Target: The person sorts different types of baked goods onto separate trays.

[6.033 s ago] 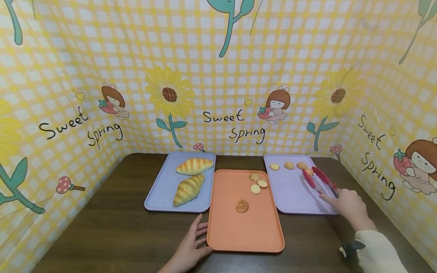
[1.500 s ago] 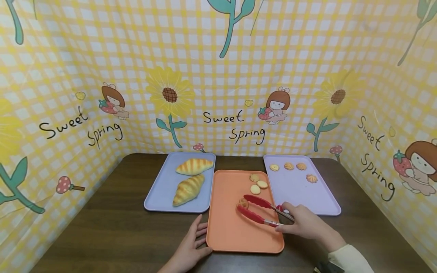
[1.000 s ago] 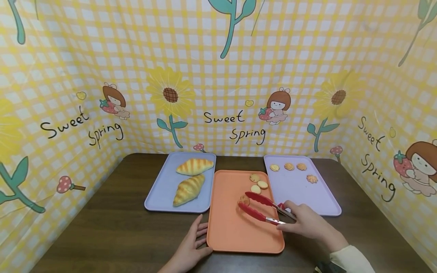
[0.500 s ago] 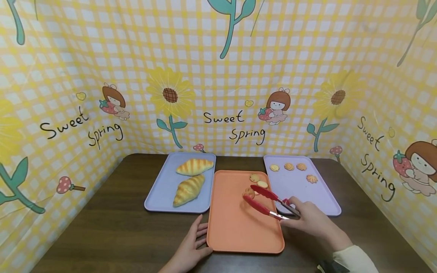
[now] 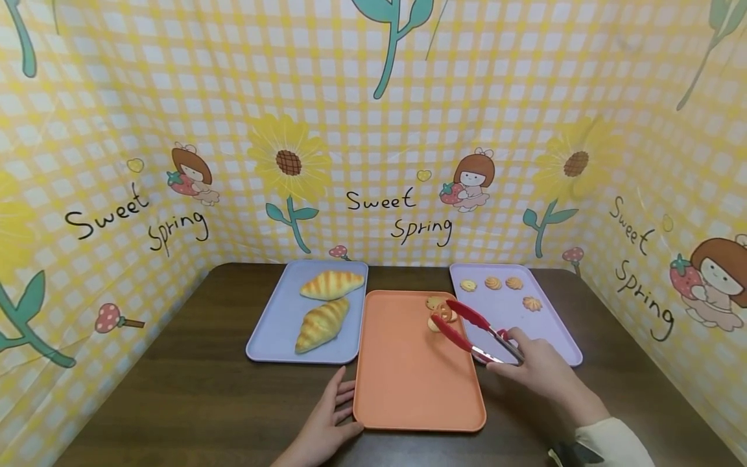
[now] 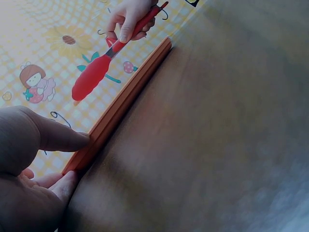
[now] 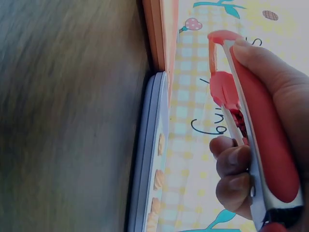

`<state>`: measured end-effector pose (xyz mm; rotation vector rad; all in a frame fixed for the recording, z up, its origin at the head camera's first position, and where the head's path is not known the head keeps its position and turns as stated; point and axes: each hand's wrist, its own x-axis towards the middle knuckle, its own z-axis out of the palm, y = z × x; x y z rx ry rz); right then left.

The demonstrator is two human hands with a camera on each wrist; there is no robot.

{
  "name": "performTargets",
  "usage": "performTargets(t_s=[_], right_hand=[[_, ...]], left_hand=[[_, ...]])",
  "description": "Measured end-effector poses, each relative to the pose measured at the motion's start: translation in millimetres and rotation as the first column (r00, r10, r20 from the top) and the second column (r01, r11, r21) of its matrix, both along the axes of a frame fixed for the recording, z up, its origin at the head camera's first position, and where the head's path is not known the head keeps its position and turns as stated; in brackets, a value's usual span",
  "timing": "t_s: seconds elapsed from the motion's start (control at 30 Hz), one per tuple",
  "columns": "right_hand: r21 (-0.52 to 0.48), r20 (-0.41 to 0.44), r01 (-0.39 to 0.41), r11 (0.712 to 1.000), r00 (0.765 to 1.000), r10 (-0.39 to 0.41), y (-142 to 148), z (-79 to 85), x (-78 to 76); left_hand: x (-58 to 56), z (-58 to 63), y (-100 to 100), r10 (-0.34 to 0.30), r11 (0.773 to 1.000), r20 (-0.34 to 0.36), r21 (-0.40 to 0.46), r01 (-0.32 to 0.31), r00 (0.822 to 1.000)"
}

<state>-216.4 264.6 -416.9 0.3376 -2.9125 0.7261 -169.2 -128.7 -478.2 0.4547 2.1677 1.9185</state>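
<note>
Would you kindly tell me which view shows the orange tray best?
The head view: it shows the orange tray nearly whole from above, crossed by red tongs. The left wrist view shows one side edge-on; the right wrist view, a short rim section.

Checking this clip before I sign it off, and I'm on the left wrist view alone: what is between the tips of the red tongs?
Observer: The head view shows a brown cookie between the tips of the red tongs.
Operator: And what lies left of the orange tray?
Observer: A bluish tray bearing two croissants.
Operator: Anything on the right of it?
Observer: Yes, a lilac tray with four small cookies on it.
</note>
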Motion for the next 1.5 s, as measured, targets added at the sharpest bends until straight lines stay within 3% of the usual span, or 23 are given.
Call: performTargets(t_s=[0.57, 1.17, 1.5], right_hand=[[0.047, -0.102, 0.153, 0.987, 0.984, -0.148, 23.9, -1.7, -9.6], [0.093, -0.072, 0.255, 0.962, 0.966, -0.249, 39.7, -8.1, -14.1], [0.065, -0.019, 0.315, 0.947, 0.949, -0.314, 51.1, -9.4, -22.5]], left_hand=[[1.2, 0.5, -1.4, -0.015, 1.000, -0.018, 0.003, 0.015, 1.000], [0.6, -1.2, -3.0, -0.020, 1.000, -0.010, 0.000, 0.020, 1.000], [-0.1, 0.2, -1.7, -0.019, 1.000, -0.006, -0.017, 0.018, 1.000]])
